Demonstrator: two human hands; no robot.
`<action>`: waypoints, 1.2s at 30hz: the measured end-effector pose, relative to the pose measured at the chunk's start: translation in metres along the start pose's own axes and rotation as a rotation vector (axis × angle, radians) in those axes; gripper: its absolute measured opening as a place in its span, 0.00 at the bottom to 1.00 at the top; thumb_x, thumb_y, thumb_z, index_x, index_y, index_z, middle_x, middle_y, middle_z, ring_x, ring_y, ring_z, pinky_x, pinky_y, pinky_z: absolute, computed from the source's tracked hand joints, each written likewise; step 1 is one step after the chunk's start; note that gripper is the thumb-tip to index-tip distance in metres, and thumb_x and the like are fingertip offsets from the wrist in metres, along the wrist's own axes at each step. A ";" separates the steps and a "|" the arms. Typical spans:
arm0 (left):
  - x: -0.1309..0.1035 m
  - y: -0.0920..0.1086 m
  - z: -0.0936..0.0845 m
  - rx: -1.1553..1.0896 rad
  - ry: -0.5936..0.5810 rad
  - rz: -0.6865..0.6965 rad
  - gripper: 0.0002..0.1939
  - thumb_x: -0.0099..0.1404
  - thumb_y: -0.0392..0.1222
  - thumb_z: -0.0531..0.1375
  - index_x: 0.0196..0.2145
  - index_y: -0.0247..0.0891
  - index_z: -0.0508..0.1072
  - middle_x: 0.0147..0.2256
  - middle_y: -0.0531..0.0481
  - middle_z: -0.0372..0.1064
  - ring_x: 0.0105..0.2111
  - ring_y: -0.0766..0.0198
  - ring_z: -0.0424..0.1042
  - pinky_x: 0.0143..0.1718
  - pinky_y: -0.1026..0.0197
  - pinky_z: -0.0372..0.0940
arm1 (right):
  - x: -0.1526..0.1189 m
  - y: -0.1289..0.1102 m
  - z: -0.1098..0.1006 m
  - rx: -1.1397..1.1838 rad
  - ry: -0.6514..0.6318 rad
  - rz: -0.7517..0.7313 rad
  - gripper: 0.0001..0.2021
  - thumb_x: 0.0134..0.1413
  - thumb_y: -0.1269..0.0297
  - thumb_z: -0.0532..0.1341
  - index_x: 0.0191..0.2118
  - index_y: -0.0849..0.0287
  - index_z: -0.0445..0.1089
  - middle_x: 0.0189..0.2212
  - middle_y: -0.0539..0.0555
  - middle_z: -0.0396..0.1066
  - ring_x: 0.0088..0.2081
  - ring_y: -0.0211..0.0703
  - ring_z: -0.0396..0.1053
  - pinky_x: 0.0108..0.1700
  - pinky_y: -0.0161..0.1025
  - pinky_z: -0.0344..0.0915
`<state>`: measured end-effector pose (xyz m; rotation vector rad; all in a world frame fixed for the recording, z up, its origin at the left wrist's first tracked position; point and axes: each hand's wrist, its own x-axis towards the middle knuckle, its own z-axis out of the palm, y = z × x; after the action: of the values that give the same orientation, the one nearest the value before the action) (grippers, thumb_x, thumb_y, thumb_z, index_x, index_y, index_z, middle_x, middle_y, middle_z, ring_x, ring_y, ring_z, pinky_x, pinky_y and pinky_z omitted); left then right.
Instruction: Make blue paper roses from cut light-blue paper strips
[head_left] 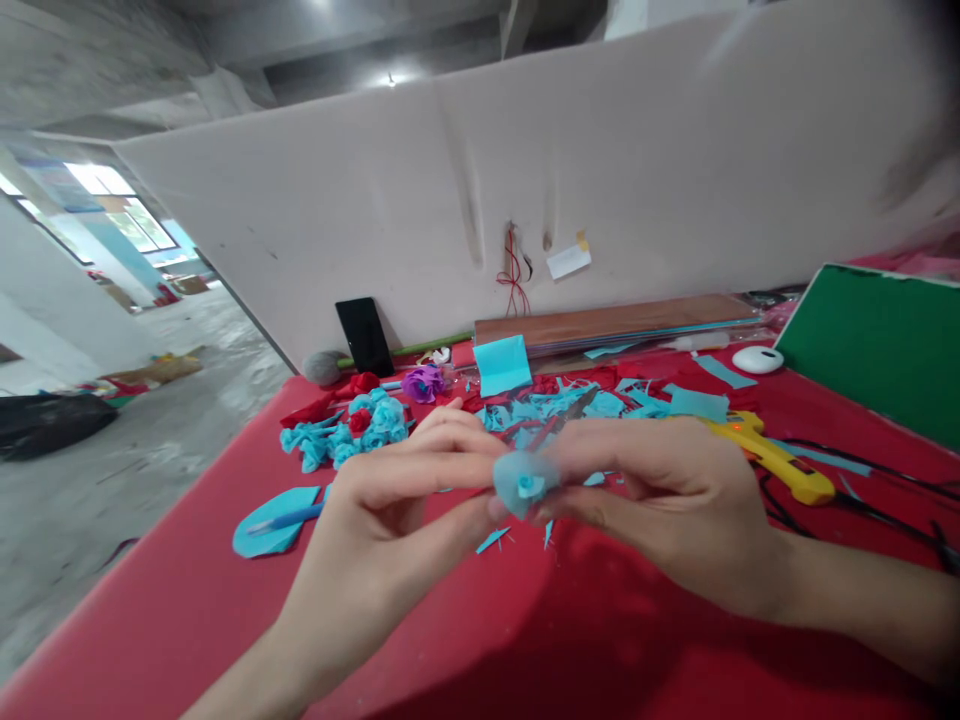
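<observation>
Between the fingertips of both hands is a small blue paper flower [528, 484] with a rolled centre, its outer petal blurred. My left hand [405, 500] pinches it from the left, thumb below and forefinger above. From the other side my right hand [660, 490] grips its edge between thumb and forefinger. Whatever lies behind the flower is hidden. Beyond the hands lie blue paper scraps [555, 400] and a pair of scissors, partly covered. A blue pen [285, 518] rests on a cut blue paper petal [259, 545] to the left.
Finished blue paper flowers [375, 420] are heaped at left, near a purple flower [424, 382]. A yellow glue gun [780, 460] with black cord lies at right. At the back stand a black phone [364, 336], a blue paper square [502, 366], a white mouse [757, 359] and a green board [885, 350].
</observation>
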<state>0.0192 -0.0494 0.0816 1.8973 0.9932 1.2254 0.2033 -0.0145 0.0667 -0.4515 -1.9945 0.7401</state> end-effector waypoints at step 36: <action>0.008 -0.009 -0.006 -0.053 -0.103 0.151 0.04 0.53 0.36 0.64 0.28 0.44 0.78 0.25 0.54 0.71 0.27 0.67 0.62 0.37 0.59 0.60 | 0.002 -0.004 0.001 0.466 -0.216 0.408 0.03 0.47 0.68 0.63 0.26 0.60 0.73 0.23 0.49 0.72 0.28 0.32 0.70 0.34 0.30 0.67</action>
<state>0.0140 -0.0376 0.0798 2.0017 0.7682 1.2128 0.2014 -0.0163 0.0701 -0.5174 -1.8572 1.5229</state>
